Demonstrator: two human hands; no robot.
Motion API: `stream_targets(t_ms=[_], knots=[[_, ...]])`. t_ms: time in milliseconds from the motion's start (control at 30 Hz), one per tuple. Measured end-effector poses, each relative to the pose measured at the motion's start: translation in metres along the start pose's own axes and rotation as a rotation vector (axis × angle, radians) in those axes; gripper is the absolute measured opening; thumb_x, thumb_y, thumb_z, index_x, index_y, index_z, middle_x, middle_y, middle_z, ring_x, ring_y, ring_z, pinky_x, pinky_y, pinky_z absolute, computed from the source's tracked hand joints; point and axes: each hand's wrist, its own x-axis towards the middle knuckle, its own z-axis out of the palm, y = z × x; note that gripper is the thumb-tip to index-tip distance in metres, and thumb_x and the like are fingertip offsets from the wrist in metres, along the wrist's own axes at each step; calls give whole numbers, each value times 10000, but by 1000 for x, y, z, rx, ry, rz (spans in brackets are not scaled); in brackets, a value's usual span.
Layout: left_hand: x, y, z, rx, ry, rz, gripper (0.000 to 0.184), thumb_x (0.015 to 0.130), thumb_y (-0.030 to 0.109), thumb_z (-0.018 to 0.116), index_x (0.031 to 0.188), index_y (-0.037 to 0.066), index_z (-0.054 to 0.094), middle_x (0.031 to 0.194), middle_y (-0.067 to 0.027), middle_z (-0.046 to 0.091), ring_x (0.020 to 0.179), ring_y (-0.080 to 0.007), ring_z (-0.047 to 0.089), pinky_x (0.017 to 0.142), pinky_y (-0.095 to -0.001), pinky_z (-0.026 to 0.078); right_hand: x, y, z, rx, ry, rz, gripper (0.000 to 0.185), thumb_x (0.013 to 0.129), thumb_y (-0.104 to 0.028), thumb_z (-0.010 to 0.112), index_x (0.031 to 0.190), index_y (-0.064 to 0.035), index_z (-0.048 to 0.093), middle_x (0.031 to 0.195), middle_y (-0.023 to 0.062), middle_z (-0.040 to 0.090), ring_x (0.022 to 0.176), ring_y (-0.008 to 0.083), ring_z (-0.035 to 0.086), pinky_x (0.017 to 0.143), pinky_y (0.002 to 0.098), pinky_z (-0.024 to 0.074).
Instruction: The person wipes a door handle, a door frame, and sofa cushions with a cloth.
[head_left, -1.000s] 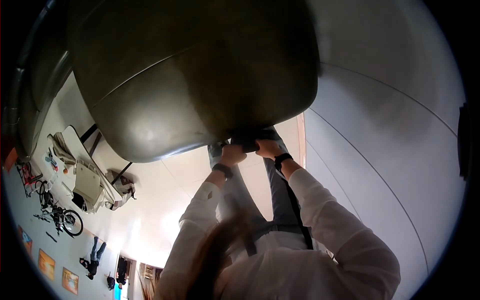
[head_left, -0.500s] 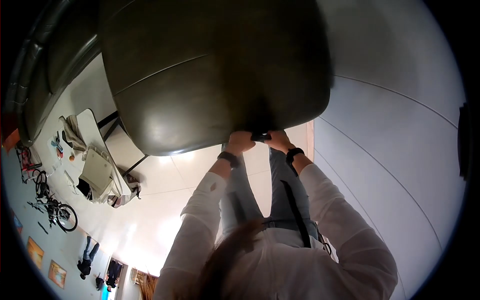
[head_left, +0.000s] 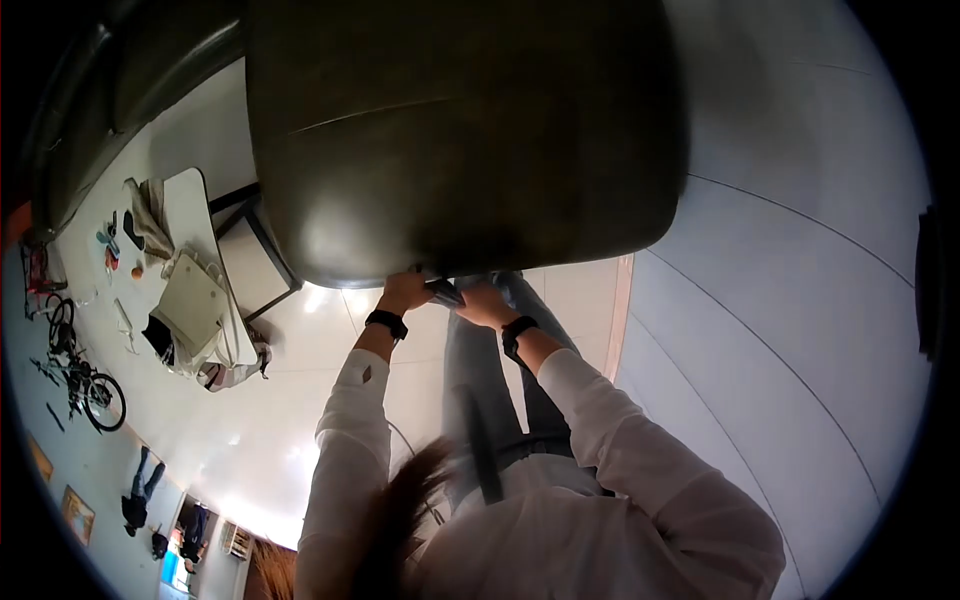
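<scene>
My left hand [head_left: 405, 291] is closed on one end of a small dark item [head_left: 443, 292] at the lower edge of a large dark padded seat [head_left: 470, 150]. Closed round the other end of this item is my right hand [head_left: 484, 303], a little to the right. The item spans the short gap between the hands; its exact kind is hard to make out. Both wrists wear black bands. The seat hides part of the left fingertips.
A white table [head_left: 190, 215] at the left bears a pale bag [head_left: 192, 305], cloth and small objects. Bicycles [head_left: 85, 390] and people [head_left: 142, 492] are farther off. Another dark padded piece [head_left: 120, 90] fills the upper left. A pale panelled wall [head_left: 760, 330] stands at right.
Both hands, with the dark item, have shifted left along the seat's edge. The view has also turned, so the seat sits farther right and the table higher.
</scene>
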Motion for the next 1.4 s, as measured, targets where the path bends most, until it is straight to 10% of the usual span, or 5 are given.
stream_targets(t_ms=[533, 1200, 1400], knots=[[-14, 169, -13, -104, 203, 283, 340, 686, 326, 500, 844, 47, 613, 834, -154, 622, 793, -306, 602, 688, -408, 480, -79, 106, -115, -120, 110, 142, 338, 622, -321, 657, 783, -28, 610, 782, 178, 615, 778, 340, 586, 688, 418, 475], [22, -150, -219, 477, 796, 214, 153, 733, 231, 548, 834, 116, 566, 764, -48, 567, 765, -202, 557, 658, -328, 442, 219, -126, -138, -469, 792, -120, 424, 651, -161, 703, 1013, -90, 492, 1043, 89, 481, 989, 270, 464, 865, 380, 377], [76, -188, -160, 320, 592, 191, 133, 746, 202, 512, 833, 118, 567, 801, -64, 586, 747, -227, 584, 606, -349, 466, 275, -109, -89, -588, 434, 58, 372, 704, -207, 663, 1030, -100, 521, 1033, 85, 521, 993, 274, 478, 765, 396, 436]])
